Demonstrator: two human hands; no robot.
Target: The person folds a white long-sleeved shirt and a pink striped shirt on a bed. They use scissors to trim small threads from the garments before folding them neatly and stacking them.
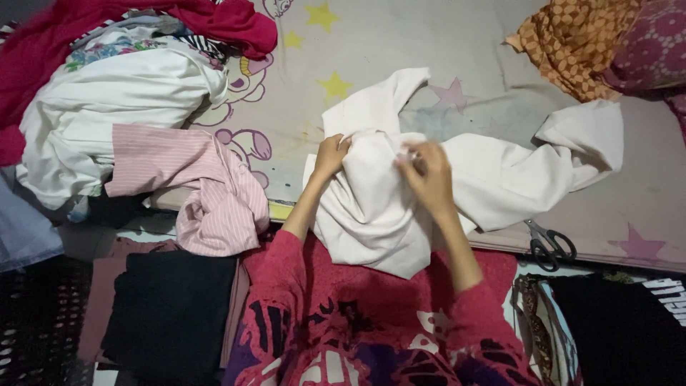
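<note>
Left fingers: we see them curled closed into a fold of the white garment (371,207), a little left of the frame's centre; the left hand (330,156) pinches the cloth at its upper edge.
Right fingers: they are bent and closed on the same cloth, near the centre; the right hand (429,175) shows us its back, so we cannot tell exactly how the fingertips pinch.
White garment: it lies bunched in the centre of the frame, on the edge of the bed sheet (400,43), with one part hanging down toward the person's lap and one sleeve stretching to the right.
Sleeves: we see red patterned sleeves (286,279) going from both wrists to the bottom centre.
Scissors: black-handled scissors (547,243) lie at the lower right, just beside the white garment's right part.
Pink striped shirt: the pink striped shirt (207,186) lies crumpled at the left of the centre.
Pile of clothes: a pile of clothes (107,86), white and red, fills the upper left.
Black cloth: a folded black cloth (168,311) lies at the lower left.
Orange cloth: an orange patterned cloth (572,39) is in the upper right.
</note>
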